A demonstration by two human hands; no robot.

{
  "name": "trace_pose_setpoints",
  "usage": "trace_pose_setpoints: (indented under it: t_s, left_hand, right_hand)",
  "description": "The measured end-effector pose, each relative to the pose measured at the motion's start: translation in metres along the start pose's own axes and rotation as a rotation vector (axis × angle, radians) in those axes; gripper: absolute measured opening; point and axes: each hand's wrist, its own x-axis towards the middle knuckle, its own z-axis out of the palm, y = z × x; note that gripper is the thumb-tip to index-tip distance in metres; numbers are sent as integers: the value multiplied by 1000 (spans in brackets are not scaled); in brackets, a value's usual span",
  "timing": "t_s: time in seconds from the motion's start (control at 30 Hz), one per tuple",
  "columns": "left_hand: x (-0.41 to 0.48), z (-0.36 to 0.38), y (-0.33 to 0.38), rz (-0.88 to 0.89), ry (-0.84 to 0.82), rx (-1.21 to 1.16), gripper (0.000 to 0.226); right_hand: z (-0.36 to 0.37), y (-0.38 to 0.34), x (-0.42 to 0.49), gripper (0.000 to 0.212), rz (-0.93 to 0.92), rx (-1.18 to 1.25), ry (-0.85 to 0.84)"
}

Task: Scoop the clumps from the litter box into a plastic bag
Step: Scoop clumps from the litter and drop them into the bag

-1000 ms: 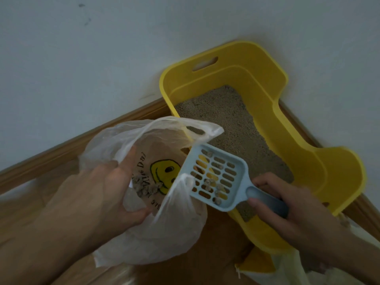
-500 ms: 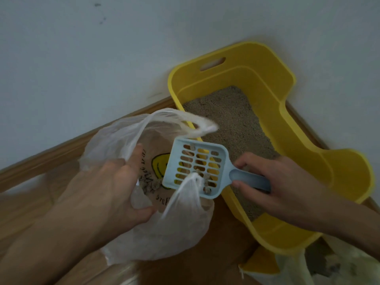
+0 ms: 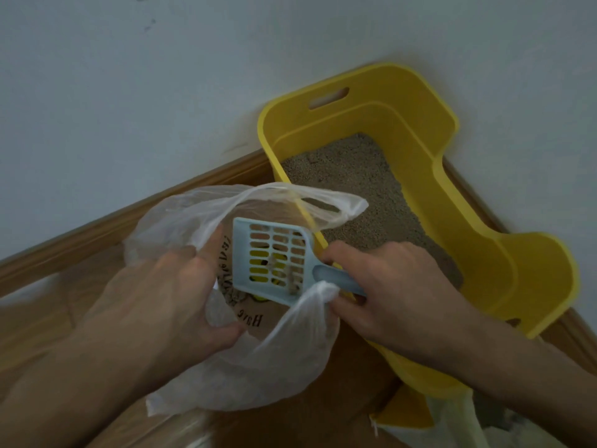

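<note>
The pale blue slotted plastic scoop lies with its long axis running from the right hand towards the left hand. Its handle is at the right-hand end, and its flat, squarish head points away from that hand and slightly up the frame, between the two hands. The head is a grid of oblong slots, and a few small grey-brown clumps cling near its lower corner. The right hand's fingers are curled round the handle, gripping it. The head sits over the open mouth of a thin translucent white plastic bag, printed with dark lettering and a yellow face that shows through the slots. More clumps lie inside the bag, just below the head. The left hand grips the bag's near rim, thumb on one side and fingers on the other, holding the mouth wide. Just beyond the right hand stands the yellow plastic litter box, half filled with grey-beige granular litter; the bag's far handle loop drapes over its near wall. Everything rests on a brown wooden floor where a wooden skirting board meets a white wall.
</note>
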Motion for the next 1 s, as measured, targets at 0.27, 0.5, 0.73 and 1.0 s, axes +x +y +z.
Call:
trace_pose_setpoints:
  t_s: [0.27,0.5,0.73,1.0]
  left_hand:
    - [-5,1,-5,-51,-34,26,115]
    - [-4,1,-4,-66,-47,40,107]
    - [-5,0,-4,-60,-46,33,99]
    - [0,1,-6,-20,-13,1,101]
  right_hand:
    - [12,-24,20,28,-121,-281,31]
    - [11,-23,18,16,-116,-339,90]
    - [17,-19,9,32,-73,-304,54]
    - [8,-14,-15,30,-32,-222,12]
